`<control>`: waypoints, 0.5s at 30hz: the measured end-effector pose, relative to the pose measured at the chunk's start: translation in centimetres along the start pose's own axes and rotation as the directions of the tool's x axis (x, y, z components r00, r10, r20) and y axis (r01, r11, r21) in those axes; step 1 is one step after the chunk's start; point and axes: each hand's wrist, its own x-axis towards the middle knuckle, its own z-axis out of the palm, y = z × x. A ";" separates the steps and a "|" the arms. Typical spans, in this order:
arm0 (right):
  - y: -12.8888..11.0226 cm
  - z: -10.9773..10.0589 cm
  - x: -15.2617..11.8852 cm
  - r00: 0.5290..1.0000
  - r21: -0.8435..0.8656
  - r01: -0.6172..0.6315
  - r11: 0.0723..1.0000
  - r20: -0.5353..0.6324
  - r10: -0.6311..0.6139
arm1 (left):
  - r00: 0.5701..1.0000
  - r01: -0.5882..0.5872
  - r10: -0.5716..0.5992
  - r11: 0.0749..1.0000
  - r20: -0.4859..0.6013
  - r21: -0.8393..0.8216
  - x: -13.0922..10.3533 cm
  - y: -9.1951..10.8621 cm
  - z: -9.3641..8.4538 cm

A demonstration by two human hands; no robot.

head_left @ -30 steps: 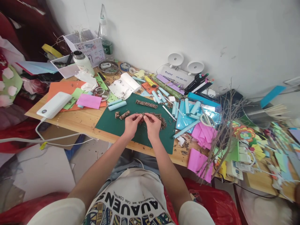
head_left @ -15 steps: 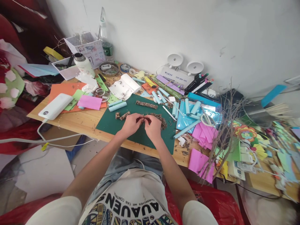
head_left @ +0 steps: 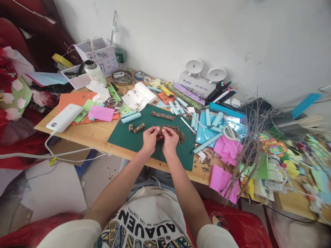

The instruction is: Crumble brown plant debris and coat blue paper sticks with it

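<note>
My left hand (head_left: 150, 138) and my right hand (head_left: 170, 138) meet over the green mat (head_left: 119, 135), fingers pinched together. A bit of something brown shows between the fingertips, too small and covered to name. Just beyond my right hand lies a heap of brown crumbled plant bits (head_left: 181, 134). A long roll coated in brown bits (head_left: 162, 115) rests farther back on the mat. Left of my hands are a shorter coated roll (head_left: 139, 127) and a small coated stub (head_left: 131, 127). Two pale blue paper tubes (head_left: 131, 117) lie at the mat's back left corner.
Scissors (head_left: 231, 132), blue paper tubes (head_left: 217, 119) and pink crepe paper (head_left: 223, 182) crowd the right side, with dry twigs (head_left: 248, 148) over them. At left are a white power bank (head_left: 64, 118) and an uncapped white bottle (head_left: 95, 73). A lamp unit (head_left: 195, 84) stands by the wall.
My left hand has shifted right, away from the short coated roll, which shows more fully now. Both hands stay pinched together, and the whole view has shifted slightly.
</note>
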 end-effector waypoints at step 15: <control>-2.3 -1.5 2.3 0.797 -0.566 0.589 0.576 0.524 -0.301 | 0.650 -0.615 0.436 -0.179 0.622 0.768 0.1 2.1 -5.4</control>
